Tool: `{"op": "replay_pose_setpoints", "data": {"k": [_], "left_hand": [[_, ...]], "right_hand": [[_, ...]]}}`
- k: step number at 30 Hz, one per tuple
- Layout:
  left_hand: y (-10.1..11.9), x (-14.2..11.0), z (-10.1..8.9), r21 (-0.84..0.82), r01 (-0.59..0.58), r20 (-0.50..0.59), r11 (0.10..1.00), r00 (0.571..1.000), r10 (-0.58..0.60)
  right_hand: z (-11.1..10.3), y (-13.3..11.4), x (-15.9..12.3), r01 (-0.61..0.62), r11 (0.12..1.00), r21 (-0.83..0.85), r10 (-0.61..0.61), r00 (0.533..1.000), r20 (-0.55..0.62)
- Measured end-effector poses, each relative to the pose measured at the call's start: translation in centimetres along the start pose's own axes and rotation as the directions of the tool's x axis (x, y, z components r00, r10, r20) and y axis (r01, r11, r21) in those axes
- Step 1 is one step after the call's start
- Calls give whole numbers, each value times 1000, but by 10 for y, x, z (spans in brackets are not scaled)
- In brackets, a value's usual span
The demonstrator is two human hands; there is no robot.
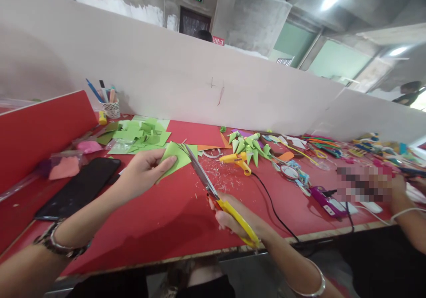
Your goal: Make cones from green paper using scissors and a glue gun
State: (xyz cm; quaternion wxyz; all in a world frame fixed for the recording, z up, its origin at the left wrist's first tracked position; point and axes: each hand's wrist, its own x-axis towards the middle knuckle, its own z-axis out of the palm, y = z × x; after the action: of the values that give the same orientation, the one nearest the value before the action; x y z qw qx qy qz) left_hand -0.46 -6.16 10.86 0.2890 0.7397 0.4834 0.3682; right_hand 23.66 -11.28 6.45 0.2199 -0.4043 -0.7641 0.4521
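Note:
My left hand (pixel 146 171) pinches a folded piece of green paper (pixel 178 159) between thumb and fingers, above the red tabletop. In my right hand (pixel 236 216) is a pair of scissors (pixel 203 176) with yellow handles, their blades pointing up and left. The blade tips are at the upper edge of the green paper, where thin cut strips show. Whether the blades are fully closed is hard to make out. Behind the paper lies a heap of cut green paper pieces (pixel 143 133). To the right stand several green paper cones (pixel 248 145).
A yellow hot glue gun (pixel 238 159) with a black cord lies right of the scissors, among paper scraps. A black phone (pixel 80 189) is on the left, near a pen cup (pixel 111 108). A purple power strip (pixel 328 201) sits right, beside another person's arm (pixel 404 209). A white partition (pixel 186 76) stands behind.

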Motion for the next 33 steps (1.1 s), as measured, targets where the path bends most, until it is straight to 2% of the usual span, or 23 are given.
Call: {"op": "replay_pose_setpoints", "data": {"k": [6,13,25,29,33], "left_hand": [[2,0,3,49,-28,7,998,1000,28],[5,-1,3,20,-26,33,999,999,25],[1,-2,2,-9,-13,80,1000,997,14],[-1,-2,1,7,-18,97,1000,995,18],[0,-2,3,2,-18,99,1000,995,18]], "right_hand": [[-1,-6,-2,20,1000,-14,-20,1000,4],[-1,6,-2,84,986,-143,-93,994,-58],[-2,5,-3,78,962,-262,-106,990,-95],[-3,4,-2,45,968,-247,-69,994,-87],[-1,3,-3,24,959,-281,-62,990,-128]]}}
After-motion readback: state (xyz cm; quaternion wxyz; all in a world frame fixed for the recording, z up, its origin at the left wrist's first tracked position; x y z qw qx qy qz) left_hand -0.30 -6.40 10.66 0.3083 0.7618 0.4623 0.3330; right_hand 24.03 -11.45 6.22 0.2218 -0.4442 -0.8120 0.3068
